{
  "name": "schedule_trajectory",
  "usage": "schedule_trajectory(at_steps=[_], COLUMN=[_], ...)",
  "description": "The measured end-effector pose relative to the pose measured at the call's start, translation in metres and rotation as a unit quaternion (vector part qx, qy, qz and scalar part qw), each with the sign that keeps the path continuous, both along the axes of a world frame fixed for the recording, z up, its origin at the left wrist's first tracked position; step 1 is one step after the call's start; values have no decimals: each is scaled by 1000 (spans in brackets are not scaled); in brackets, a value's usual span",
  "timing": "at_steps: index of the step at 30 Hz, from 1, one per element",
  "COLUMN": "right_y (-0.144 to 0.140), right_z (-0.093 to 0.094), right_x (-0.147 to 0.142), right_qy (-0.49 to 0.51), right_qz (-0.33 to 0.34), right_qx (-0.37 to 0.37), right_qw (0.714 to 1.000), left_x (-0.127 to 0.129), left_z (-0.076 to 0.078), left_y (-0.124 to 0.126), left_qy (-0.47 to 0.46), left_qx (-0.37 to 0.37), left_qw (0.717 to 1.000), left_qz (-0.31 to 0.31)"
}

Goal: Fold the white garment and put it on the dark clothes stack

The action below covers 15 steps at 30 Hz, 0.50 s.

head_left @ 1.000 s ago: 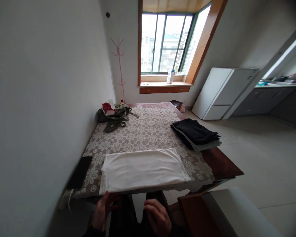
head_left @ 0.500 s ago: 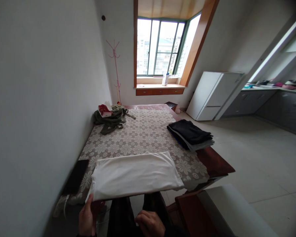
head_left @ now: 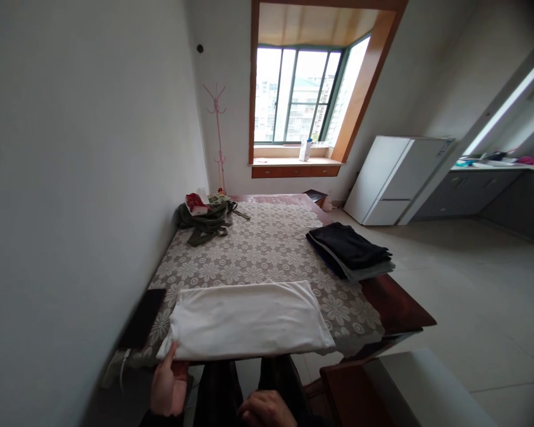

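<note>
A white folded cloth [head_left: 249, 320], perhaps a garment, lies as a long flat rectangle along the near edge of the table. By its near left corner is my left hand [head_left: 167, 385], thumb stretched up against the cloth's edge and palm partly showing; the hand looks open, though some fingers are in shadow below the table edge. My right hand [head_left: 267, 408] rests low in front of my legs, fingers curled in, apart from the cloth, with nothing visible in it. A stack of dark and grey folded clothes [head_left: 349, 249] sits at the table's right side.
A lace-patterned tablecloth [head_left: 258, 255] covers the table. At its far left lie a dark green bag [head_left: 209, 222] and a red-and-white tissue pack [head_left: 197, 203]. A black flat device [head_left: 142, 318] with a white cable [head_left: 123, 370] is at the left edge. Right of my legs stands a brown-and-grey piece of furniture [head_left: 409, 385].
The view has tilted and shifted slightly, so the room sits lower and farther right. My left hand has turned to show more palm. The white cloth keeps its place on the table.
</note>
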State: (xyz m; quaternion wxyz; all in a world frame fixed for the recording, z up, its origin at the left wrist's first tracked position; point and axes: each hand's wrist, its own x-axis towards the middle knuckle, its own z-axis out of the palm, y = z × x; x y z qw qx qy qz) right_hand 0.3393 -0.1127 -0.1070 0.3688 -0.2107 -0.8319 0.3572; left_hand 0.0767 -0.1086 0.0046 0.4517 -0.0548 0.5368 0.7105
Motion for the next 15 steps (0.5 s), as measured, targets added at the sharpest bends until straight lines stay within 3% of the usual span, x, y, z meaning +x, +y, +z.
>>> schedule_trajectory(at_steps=[4, 6, 8, 11, 15], right_y=[5, 23, 49, 90, 116], right_z=[43, 71, 93, 104, 101], right_x=[-5, -17, -31, -45, -39], right_qy=[86, 164, 275, 336, 274], right_qz=[-89, -100, -87, -122, -146], right_qx=[-179, -272, -365, -468, -529], right_qw=[976, 943, 885, 808, 790], left_x=[-5, -5, -2, 5, 19], left_z=[-3, -2, 3, 17, 38], left_y=[1, 2, 3, 5, 16], left_qy=[65, 79, 71, 59, 97], left_qx=[-8, -7, -1, 18, 56], left_qw=[998, 996, 997, 998, 994], left_qz=[-23, -27, -22, -10, -19])
